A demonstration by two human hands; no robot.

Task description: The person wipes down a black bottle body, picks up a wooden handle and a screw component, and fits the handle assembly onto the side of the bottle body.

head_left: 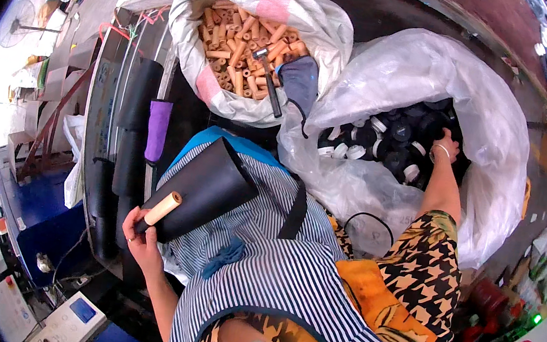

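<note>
My left hand (pixel 144 237) is closed around a short light wooden peg (pixel 163 209), gripping it near its lower end. Right beside it a wide black tapered tube (pixel 208 188) lies tilted across my lap, and the fingers seem to touch its near end. My right hand (pixel 444 149) reaches into a clear plastic bag (pixel 436 61) on the right, down among black round caps (pixel 401 131) and some white-rimmed ones. Its fingertips are hidden there. A white woven sack (pixel 199 0) stands further left, holding many hollow wooden pegs (pixel 236 40).
A small hammer (pixel 270 92) with a dark handle lies across the sack's near rim, next to a grey-blue cloth piece (pixel 298 82). A purple sleeve (pixel 157 130) covers part of a metal rail at left. Dark rollers (pixel 128 157) line that side. A machine panel (pixel 69 321) stands lower left.
</note>
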